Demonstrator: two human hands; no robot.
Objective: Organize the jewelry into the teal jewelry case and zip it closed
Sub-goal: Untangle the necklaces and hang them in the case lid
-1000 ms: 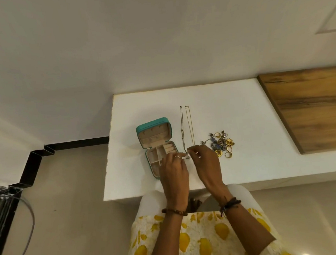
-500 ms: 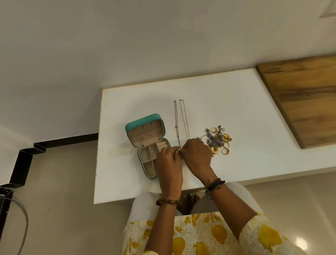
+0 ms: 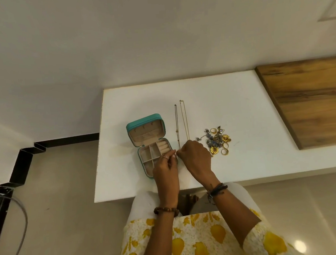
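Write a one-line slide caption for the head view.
Both hands, left and right, pinch the near end of a necklace beside the open teal jewelry case.

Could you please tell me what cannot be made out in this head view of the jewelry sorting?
- Near ends of the two chains: hidden under the right hand and left hand, so which chain each hand pinches is unclear.
- Near corner of the teal case: covered by the left hand.
- Pile of rings and earrings: pieces too small and tangled to count.
- Wooden panel: cut off by the right edge.
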